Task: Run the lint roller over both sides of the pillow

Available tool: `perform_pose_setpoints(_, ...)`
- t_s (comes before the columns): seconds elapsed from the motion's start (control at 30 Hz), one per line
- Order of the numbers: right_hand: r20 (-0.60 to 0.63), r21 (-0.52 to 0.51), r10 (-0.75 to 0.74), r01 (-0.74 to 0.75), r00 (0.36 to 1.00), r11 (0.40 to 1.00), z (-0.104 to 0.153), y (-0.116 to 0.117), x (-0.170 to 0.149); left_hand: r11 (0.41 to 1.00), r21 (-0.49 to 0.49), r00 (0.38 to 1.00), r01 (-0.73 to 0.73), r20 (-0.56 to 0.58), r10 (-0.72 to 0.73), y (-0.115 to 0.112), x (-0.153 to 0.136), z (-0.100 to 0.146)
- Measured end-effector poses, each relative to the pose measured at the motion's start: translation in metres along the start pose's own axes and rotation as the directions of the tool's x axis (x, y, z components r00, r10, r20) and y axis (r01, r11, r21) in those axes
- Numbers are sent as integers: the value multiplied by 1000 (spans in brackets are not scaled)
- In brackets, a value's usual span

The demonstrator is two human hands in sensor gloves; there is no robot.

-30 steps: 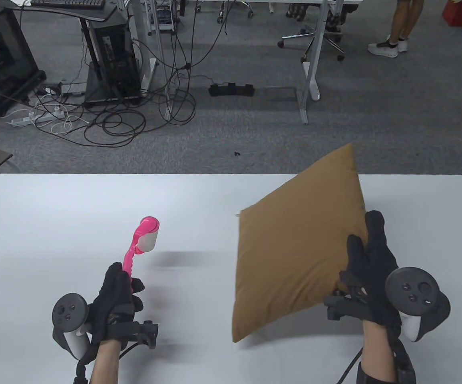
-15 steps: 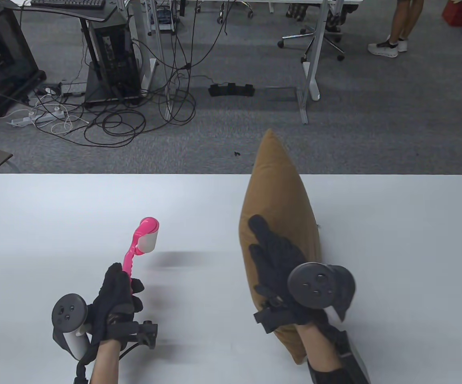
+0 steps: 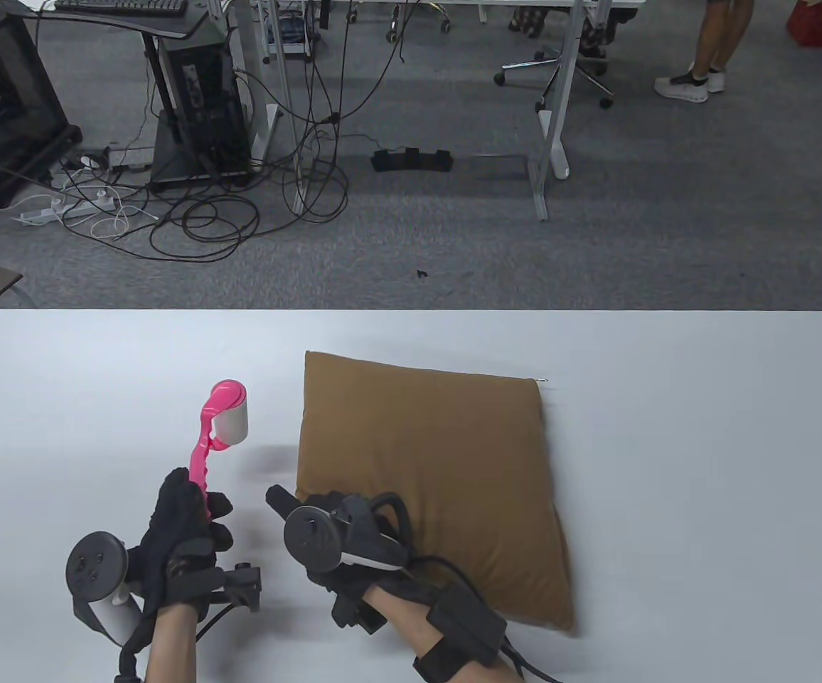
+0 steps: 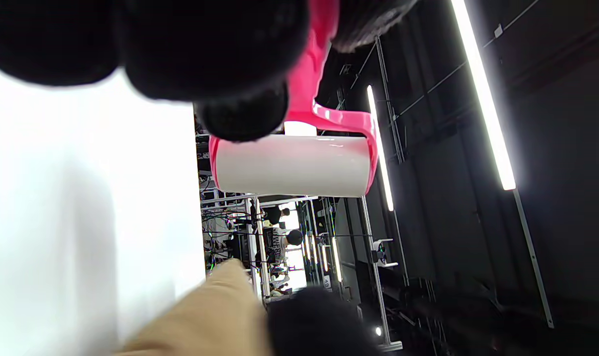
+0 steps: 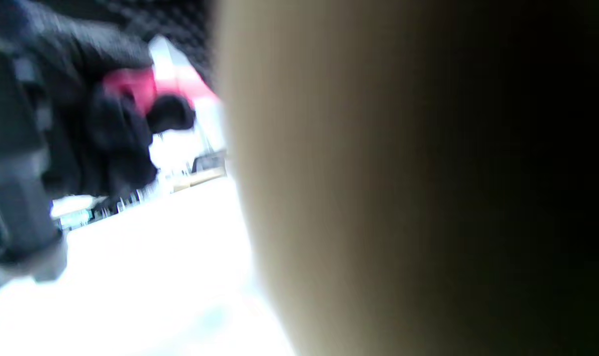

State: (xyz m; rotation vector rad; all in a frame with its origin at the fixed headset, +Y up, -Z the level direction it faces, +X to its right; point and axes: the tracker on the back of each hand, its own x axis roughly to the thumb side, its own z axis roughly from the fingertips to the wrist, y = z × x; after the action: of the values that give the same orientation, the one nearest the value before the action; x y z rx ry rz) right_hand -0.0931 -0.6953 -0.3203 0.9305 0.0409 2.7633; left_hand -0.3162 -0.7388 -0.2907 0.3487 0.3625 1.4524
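Note:
A brown square pillow (image 3: 446, 462) lies flat on the white table (image 3: 702, 462), right of centre. My right hand (image 3: 290, 509) is crossed over to the pillow's near left corner and holds its edge; the tracker hides most of the fingers. The right wrist view is filled by blurred pillow fabric (image 5: 378, 198). My left hand (image 3: 194, 512) grips the pink handle of a lint roller (image 3: 230, 423), its white roll raised above the table just left of the pillow. The roll (image 4: 292, 165) shows clearly in the left wrist view, with a pillow corner (image 4: 210, 316) below it.
The table's far edge (image 3: 411, 311) runs across the middle of the table view. Beyond it lie grey carpet, cables (image 3: 226, 213), a computer tower (image 3: 198, 107) and desk legs (image 3: 550, 128).
My right hand swung the pillow from tilted up at the right, over on its edge, and laid it flat further left, turned over. My left hand and the roller shifted slightly left.

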Motion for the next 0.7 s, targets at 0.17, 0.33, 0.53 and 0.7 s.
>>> perform_pose_setpoints(0.17,4,7,-66,66,998,998,4,-3,-4,1000,5,1000,20,-13,-20,2,-2,-1)
perform_pose_setpoints(0.33,-69,-68,-228,224,971,972,34,-47,-38,1000,-3,1000,31,-7,-31,2,-2,-2)
perform_pose_setpoints(0.53,-341,-239,-93,10,935,971,93,-80,-122,999,-23,999,35,5,-35,-1,-1,-2)
perform_pose_setpoints(0.7,-580,-186,-168,72,797,980,148,-75,-197,998,-36,999,48,11,-47,-4,-1,-1)
